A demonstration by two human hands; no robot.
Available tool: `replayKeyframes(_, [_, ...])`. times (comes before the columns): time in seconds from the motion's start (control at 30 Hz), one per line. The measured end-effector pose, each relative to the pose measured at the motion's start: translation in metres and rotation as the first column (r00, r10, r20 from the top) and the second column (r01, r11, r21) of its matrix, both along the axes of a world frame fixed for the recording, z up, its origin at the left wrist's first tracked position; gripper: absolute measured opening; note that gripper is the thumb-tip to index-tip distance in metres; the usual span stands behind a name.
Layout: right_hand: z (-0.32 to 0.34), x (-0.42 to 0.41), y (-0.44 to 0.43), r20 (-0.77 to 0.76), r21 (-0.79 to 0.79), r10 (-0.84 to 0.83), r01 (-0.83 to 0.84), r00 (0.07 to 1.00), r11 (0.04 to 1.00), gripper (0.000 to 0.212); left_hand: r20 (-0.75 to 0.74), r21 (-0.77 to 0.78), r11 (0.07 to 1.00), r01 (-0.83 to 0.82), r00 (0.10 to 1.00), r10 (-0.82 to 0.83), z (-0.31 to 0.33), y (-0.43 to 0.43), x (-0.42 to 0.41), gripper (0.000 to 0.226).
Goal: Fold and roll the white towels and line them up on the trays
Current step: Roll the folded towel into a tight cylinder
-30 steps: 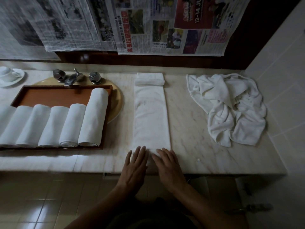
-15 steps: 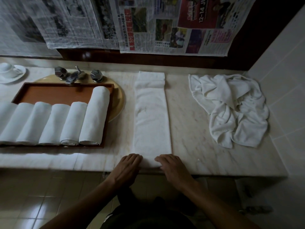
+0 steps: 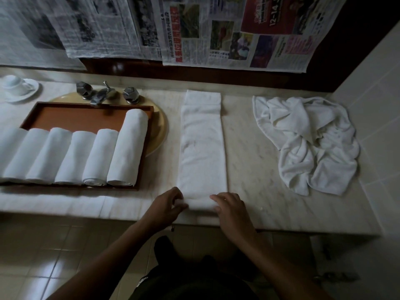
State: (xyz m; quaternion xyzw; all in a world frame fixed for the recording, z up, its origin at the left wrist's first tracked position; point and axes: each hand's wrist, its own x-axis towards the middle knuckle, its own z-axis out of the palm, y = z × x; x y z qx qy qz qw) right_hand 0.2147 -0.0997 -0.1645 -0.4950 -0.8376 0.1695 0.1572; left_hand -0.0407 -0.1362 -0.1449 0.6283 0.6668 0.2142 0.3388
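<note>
Spanning the view, the marble counter [image 3: 259, 169] carries the tray [image 3: 75, 114] with its row of rolled towels [image 3: 127, 146] on the left and a loose heap [image 3: 307, 144] on the right. The folded towel [image 3: 202, 148] lies lengthwise between them. A second ago both hands pressed flat on its near end. Now the left hand [image 3: 167, 205] and right hand [image 3: 231, 207] curl round that end, gripping a first small turn, so rolling has evidently begun.

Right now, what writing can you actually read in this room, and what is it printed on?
"12-14 J", the next letters unclear: white print on the red advert in the newspaper sheets hung on the wall.
Red headline characters and small print on those sheets: too blurred to read.
</note>
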Motion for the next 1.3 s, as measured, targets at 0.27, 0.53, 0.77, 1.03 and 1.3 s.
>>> replayKeyframes(0.27, [-0.007,-0.013,-0.044,0.172,0.133,0.073,-0.096,0.982,0.986,0.064,-0.167,0.144,0.985,-0.091,0.979,0.115,-0.007,-0.006,0.009,0.047])
replayKeyframes(0.53, [-0.007,-0.012,-0.021,0.207,-0.002,0.141,-0.144,0.968,0.99,0.072,-0.629,0.247,0.907,0.341,0.769,-0.118,-0.037,-0.018,0.038,0.074])
replayKeyframes(0.77, [-0.005,-0.02,0.016,0.306,-0.034,0.155,-0.152,0.939,0.988,0.079,-0.534,0.11,0.934,0.341,0.813,-0.233,-0.031,0.016,0.022,0.065])
replayKeyframes(1.03, [0.012,0.002,0.019,0.059,-0.241,0.177,-0.158,0.982,0.958,0.052,-0.363,0.098,0.937,0.337,0.888,-0.281,-0.021,-0.001,0.006,0.048])
replayKeyframes(1.3, [0.006,0.02,0.01,-0.143,-0.366,0.04,-0.091,0.989,0.926,0.032,-0.114,0.113,0.985,0.133,0.986,-0.12,-0.015,-0.02,-0.005,0.035])
